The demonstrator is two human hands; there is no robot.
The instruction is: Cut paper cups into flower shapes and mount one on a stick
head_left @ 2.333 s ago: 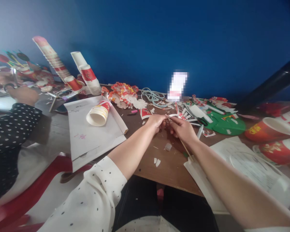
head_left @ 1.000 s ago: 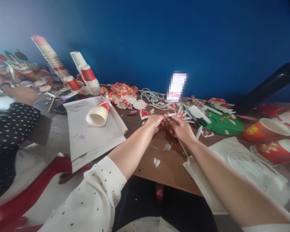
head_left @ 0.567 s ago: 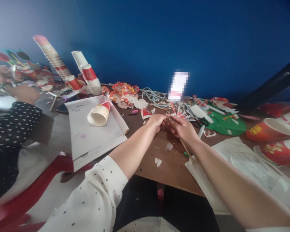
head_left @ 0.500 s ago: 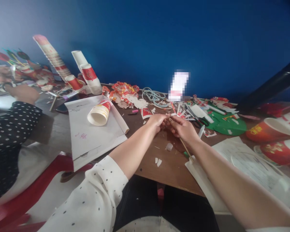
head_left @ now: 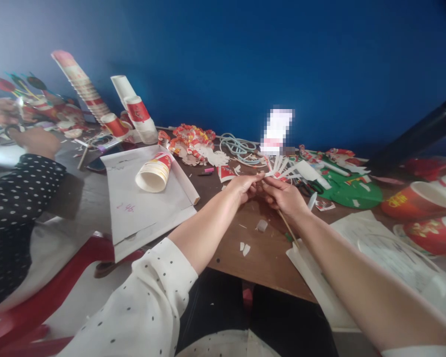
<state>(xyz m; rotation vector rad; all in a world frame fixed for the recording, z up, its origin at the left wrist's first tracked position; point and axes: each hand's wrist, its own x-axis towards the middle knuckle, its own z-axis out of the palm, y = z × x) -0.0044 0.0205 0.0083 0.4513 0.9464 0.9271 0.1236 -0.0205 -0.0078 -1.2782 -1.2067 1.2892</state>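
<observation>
My left hand point(head_left: 244, 187) and my right hand point(head_left: 285, 196) meet over the table, fingertips pinched together. A thin wooden stick point(head_left: 289, 227) runs from under my right fingers down toward my forearm. Just beyond the fingertips, a cut paper cup piece point(head_left: 279, 167) spreads into white strips with some red. My left fingers close at its near edge; the exact grip is hidden by the fingers.
On the left, a paper cup stack point(head_left: 154, 173) lies on a white sheet point(head_left: 134, 213). Tall cup stacks point(head_left: 83, 87) lean behind. A co-worker's hand point(head_left: 37, 141) holds scissors. Black-handled scissors point(head_left: 310, 187), green sheet point(head_left: 360, 191), small scraps point(head_left: 245, 248) and red cups point(head_left: 433, 233) lie around.
The cut paper strips beyond my fingertips now stand up in a wider fan. My hands stay together in nearly the same place; the view has shifted slightly.
</observation>
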